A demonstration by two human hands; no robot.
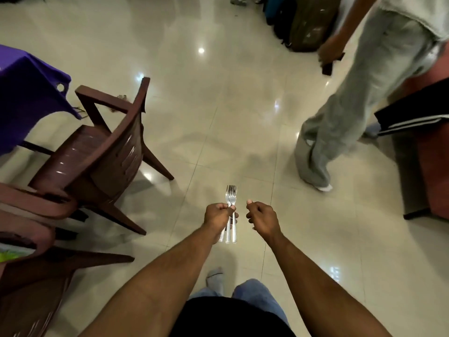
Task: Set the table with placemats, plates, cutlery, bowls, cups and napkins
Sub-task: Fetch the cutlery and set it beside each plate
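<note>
Left hand (218, 212) grip closed on forks (230, 215); right hand (261, 216) curled empty; carry them level to the purple-clothed table (26, 93)

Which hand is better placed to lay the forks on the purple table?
Probably the left. The left hand already grips the forks, and the purple-covered table stands on that side, beyond the brown chair. The right hand is curled and holds nothing.

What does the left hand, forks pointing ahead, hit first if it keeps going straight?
Probably nothing nearby: ahead of the left hand and its forks lies open tiled floor. The brown chair sits off to the left. Depth is unclear.
</note>
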